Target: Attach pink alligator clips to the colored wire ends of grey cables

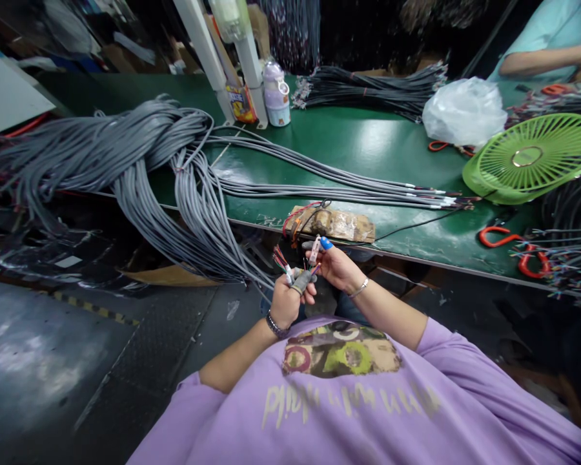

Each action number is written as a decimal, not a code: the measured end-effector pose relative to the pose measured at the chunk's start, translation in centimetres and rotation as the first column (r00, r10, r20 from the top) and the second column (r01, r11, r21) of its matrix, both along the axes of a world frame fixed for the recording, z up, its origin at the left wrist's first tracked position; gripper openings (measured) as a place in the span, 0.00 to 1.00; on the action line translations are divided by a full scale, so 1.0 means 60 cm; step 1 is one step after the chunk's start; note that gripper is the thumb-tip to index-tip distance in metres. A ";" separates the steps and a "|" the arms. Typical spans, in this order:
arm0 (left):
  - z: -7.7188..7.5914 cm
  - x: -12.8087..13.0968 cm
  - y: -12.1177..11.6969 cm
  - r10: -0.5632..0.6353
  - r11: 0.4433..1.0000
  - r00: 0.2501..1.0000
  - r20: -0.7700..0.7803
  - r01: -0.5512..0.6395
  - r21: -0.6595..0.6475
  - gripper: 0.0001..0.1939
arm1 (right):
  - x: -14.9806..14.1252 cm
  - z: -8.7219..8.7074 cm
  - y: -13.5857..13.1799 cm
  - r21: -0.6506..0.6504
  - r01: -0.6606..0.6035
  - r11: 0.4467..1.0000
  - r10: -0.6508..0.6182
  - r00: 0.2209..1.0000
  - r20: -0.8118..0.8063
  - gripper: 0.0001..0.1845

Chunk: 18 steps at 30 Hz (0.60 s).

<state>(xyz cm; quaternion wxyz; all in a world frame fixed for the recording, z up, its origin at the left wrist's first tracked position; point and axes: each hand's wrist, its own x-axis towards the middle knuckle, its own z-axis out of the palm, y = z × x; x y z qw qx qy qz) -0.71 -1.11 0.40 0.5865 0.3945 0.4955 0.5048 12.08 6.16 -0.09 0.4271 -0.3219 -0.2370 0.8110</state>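
Close in front of my body, my left hand (286, 303) is closed around the end of a grey cable (267, 292), with thin coloured wires (281, 260) fanning out above the fist. A grey cover sits on that thumb. Beside it my right hand (339, 267) has a blue cover on one fingertip and pinches a small whitish piece (314, 250) with reddish marks; its exact kind is too small to tell. More coloured wire ends show between the two hands. A tape-wrapped block (339, 223) with red and black leads lies at the table edge just beyond.
A large grey cable bundle (159, 139) hangs over the green table's (382, 145) left edge. Several cables (348, 187) cross the middle. At right are a green fan (532, 158), orange-handled scissors (532, 261) and a plastic bag (465, 111). A bottle (276, 97) stands behind; a co-worker's arm (542, 61) shows.
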 end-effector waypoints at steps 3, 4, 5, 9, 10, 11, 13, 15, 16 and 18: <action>0.005 0.003 0.005 0.008 1.000 1.000 0.003 -0.008 -0.005 0.18 | -0.002 0.005 0.000 0.004 0.003 1.000 -0.003 0.995 0.098 0.21; 0.006 0.003 0.006 0.011 1.000 1.000 0.007 -0.011 -0.004 0.18 | -0.002 0.008 0.000 0.001 0.012 1.000 -0.012 0.993 0.121 0.21; 0.008 0.004 0.008 0.013 1.000 1.000 0.011 -0.013 -0.004 0.18 | -0.002 0.010 0.000 -0.003 0.021 1.000 -0.020 0.991 0.131 0.22; 0.011 0.006 0.011 0.005 1.000 1.000 0.016 -0.005 -0.022 0.18 | -0.001 0.018 0.000 -0.020 0.024 1.000 -0.022 0.998 0.067 0.20; 0.011 0.006 0.012 0.002 1.000 1.000 0.012 -0.001 -0.030 0.18 | 0.000 0.018 0.001 -0.027 0.024 0.999 -0.023 0.999 0.046 0.19; 0.010 0.007 0.013 0.000 0.999 1.000 0.008 0.000 -0.038 0.18 | 0.000 0.018 0.002 -0.034 0.028 0.999 -0.027 0.999 0.029 0.17; 0.009 0.008 0.014 -0.005 0.999 1.000 0.001 0.005 -0.053 0.18 | -0.001 0.017 0.003 -0.043 0.044 0.998 -0.043 0.999 0.008 0.16; 0.007 0.009 0.015 -0.015 0.998 1.000 -0.004 0.015 -0.065 0.18 | -0.002 0.014 0.004 -0.049 0.056 0.997 -0.056 0.998 0.003 0.15; 0.007 0.010 0.016 -0.019 0.998 1.000 -0.005 0.019 -0.067 0.18 | -0.002 0.013 0.004 -0.050 0.061 0.997 -0.061 0.998 0.003 0.14; 0.006 0.010 0.016 -0.019 0.998 1.000 -0.003 0.019 -0.063 0.18 | -0.002 0.010 0.002 -0.044 0.062 0.997 -0.062 0.998 0.004 0.14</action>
